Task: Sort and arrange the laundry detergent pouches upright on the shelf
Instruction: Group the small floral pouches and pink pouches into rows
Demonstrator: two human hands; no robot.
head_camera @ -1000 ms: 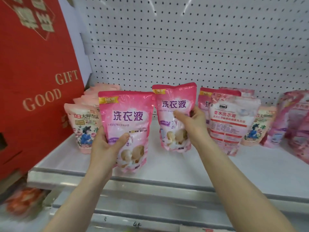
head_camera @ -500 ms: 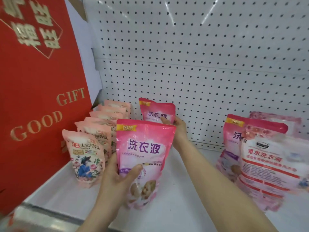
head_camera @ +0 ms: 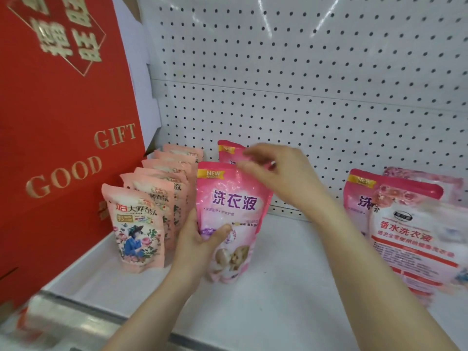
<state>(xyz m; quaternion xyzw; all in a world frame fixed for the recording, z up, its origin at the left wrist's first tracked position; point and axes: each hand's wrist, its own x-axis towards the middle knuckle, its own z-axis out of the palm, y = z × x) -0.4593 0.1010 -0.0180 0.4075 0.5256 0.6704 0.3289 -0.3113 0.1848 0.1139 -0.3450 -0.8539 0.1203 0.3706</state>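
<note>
The front pink pouch (head_camera: 231, 219) stands on the white shelf (head_camera: 291, 287), just right of a row of peach pouches (head_camera: 152, 198) that runs back toward the pegboard wall (head_camera: 304, 84). The left hand (head_camera: 200, 239) holds it low on its left edge, thumb across the front and fingers wrapped behind. A second pink pouch (head_camera: 229, 152) of the same kind stands directly behind it, close to the pegboard, with only its top showing. The right hand (head_camera: 281, 173) hovers over the tops of both pouches with fingers loosely spread and nothing in its grasp; it is blurred, so whether a fingertip touches the rear pouch I cannot tell.

The step in hand looks to be setting the front pouch squarely in line ahead of the rear one. To do it well, the bottom gusset should sit flat on the shelf before the left hand lets go, since a soft, liquid-filled pouch tends to slump or lean if it is set down on a folded base. The free right hand could steady the top edge while the left eases off. The label should face forward and the column should run parallel to the peach row without crowding it.

Off to the right, well apart, another pink pouch (head_camera: 362, 198) and a white-and-red pouch (head_camera: 415, 239) lean together and look unsorted. A red gift box (head_camera: 63, 122) walls off the shelf's left end.
</note>
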